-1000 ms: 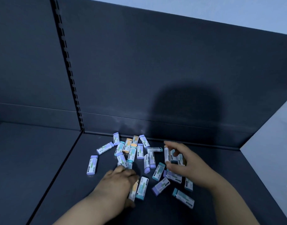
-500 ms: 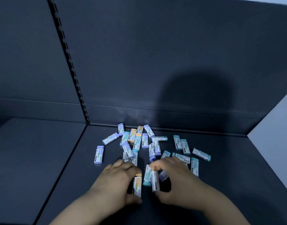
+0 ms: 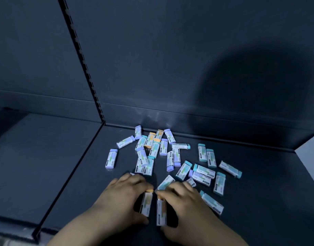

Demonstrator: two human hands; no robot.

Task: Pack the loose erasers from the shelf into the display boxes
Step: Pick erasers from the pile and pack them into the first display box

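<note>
Erasers (image 3: 163, 147) lie scattered loose on the dark shelf (image 3: 259, 189), most of them heaped near the back panel (image 3: 170, 68), with others spread to the right. Each is a small white-sleeved block with a printed label and a coloured end: purple, teal or orange. One purple-ended eraser (image 3: 111, 158) lies alone at the left of the heap, and a teal-ended eraser (image 3: 230, 169) lies farthest right.

At the front of the shelf both hands are lowered, palms down, side by side. The left hand (image 3: 120, 197) grips an orange-capped eraser (image 3: 147, 203) lengthwise, fingers curled over its far end and thumb at its near end. The right hand (image 3: 186, 203) pinches a second eraser (image 3: 161, 213) the same way, forefinger on the far end, thumb on the near end. The two held pieces are parallel and just beside each other. A rounded shadow (image 3: 250, 86) falls on the back panel.
</note>
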